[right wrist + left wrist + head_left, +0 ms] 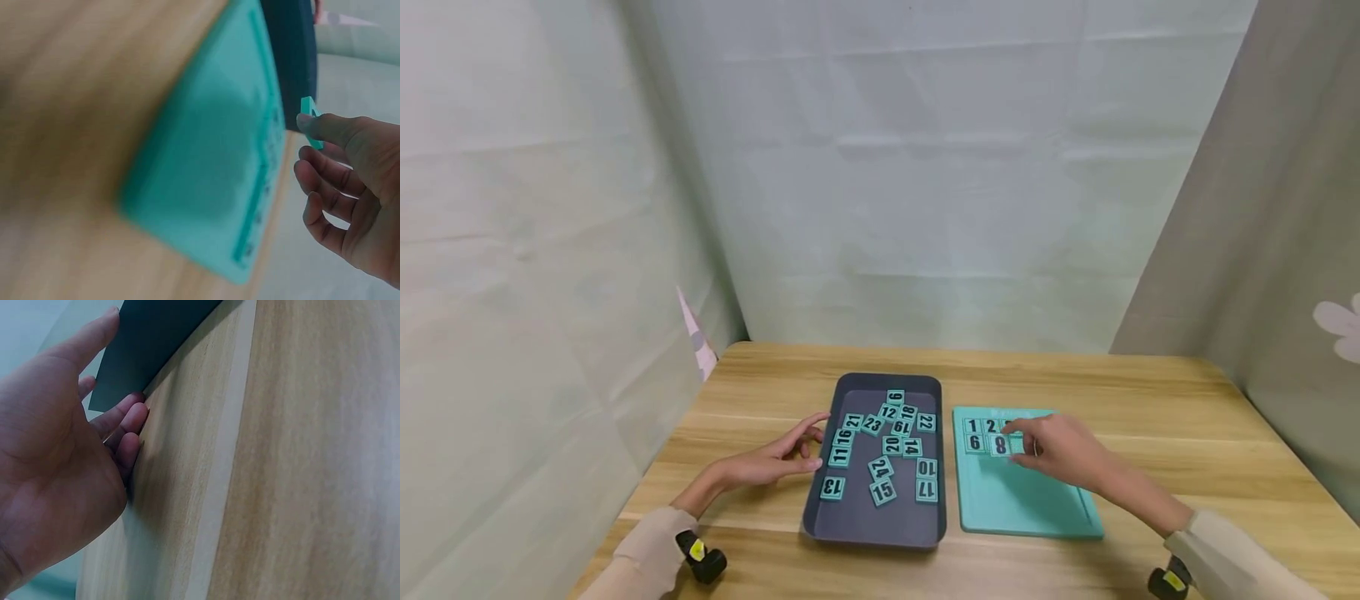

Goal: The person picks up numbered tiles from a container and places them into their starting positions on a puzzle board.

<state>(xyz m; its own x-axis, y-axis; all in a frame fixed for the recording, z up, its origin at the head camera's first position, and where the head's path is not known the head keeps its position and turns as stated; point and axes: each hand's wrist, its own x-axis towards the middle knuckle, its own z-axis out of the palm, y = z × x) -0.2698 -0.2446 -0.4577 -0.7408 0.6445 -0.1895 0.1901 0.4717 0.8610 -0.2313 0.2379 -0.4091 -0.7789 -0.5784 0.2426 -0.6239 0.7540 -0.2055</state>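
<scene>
My right hand (1063,450) pinches a teal number tile marked 8 (999,445) between thumb and finger, over the upper part of a teal puzzle board (1022,504). In the right wrist view, that tile (307,105) is held on edge, apart from the board. Tiles 1 (972,426), 2 (991,426) and 6 (974,443) lie at the board's upper left; my fingers partly hide others. Beside a dark grey tray (876,527), my left hand (763,463) has its fingers loosely bent, with fingertips at the tray's left wall.
Several loose number tiles lie scattered in the tray at various angles, among them 15 (883,491), 13 (832,488) and 22 (926,422). Tray and board stand side by side on a wooden table (760,567). Pale curtains (925,208) hang behind it.
</scene>
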